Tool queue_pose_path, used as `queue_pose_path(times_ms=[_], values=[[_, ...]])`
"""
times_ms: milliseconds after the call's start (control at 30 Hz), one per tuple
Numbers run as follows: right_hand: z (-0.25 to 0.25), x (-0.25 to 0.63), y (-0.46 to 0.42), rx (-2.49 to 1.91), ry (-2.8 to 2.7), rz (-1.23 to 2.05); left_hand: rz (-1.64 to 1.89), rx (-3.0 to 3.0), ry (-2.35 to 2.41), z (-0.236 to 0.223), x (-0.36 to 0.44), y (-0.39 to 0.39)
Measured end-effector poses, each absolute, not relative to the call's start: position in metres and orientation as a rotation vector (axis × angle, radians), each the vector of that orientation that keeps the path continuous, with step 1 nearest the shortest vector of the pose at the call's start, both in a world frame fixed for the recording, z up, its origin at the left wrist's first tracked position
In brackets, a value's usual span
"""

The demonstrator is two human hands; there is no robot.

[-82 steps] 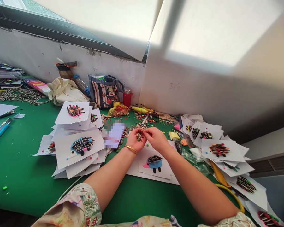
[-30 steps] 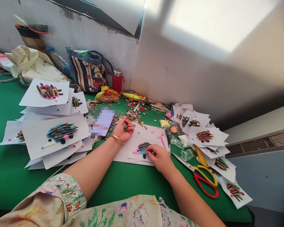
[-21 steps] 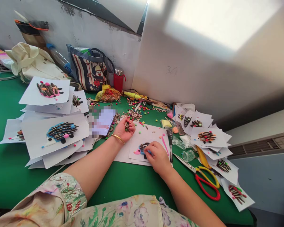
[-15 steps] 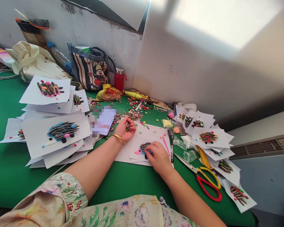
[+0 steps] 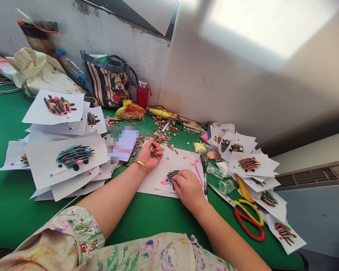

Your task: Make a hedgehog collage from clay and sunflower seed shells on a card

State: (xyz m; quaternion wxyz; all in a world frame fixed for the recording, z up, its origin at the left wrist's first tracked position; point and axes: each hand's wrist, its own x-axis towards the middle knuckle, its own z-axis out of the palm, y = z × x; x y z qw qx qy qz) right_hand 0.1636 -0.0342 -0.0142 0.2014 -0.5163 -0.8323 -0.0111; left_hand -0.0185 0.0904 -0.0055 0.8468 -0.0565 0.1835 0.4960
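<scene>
My left hand [image 5: 149, 154], a gold bangle at its wrist, is cupped palm-up around a small heap of sunflower seeds [image 5: 153, 151] on the green table [image 5: 147, 218]. My right hand [image 5: 188, 187] is closed in a pinch and presses down on the seed-covered back of a blue and pink clay hedgehog [image 5: 169, 177]. The hedgehog lies on a white sheet [image 5: 180, 162] in front of me. What the pinched fingers hold is hidden under them. A pink clay stick [image 5: 198, 173] lies on the same sheet to the right.
Stacks of finished hedgehog sheets lie at left [image 5: 64, 158] and right [image 5: 248, 163]. A phone [image 5: 122, 145] sits beside my left hand. Red-and-yellow scissors [image 5: 244, 216], a black pen [image 5: 204, 175], loose seeds and clay beads [image 5: 161, 135], a striped bag [image 5: 109, 81] and a red bottle [image 5: 142, 94] crowd the corner.
My right hand left the seeds in my left palm and came down onto the hedgehog, where it now presses. The camera tilted down and right. My left hand has stayed cupped.
</scene>
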Motion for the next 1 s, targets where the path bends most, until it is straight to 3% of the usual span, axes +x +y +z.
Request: queue_pose_path(times_ms=[267,500,1000], values=[[-0.013,0.164,-0.038,-1.416,-2.359,-0.151,1.054,-0.143,0.404,-0.004,-0.019,0.089],[0.004,0.166,-0.036,-1.366,-2.28,-0.062,1.075,-0.183,0.446,-0.002,-0.018,0.086],[0.033,0.105,0.057,-1.316,-2.394,0.015,1.105,-0.047,0.35,-0.001,-0.016,0.086]])
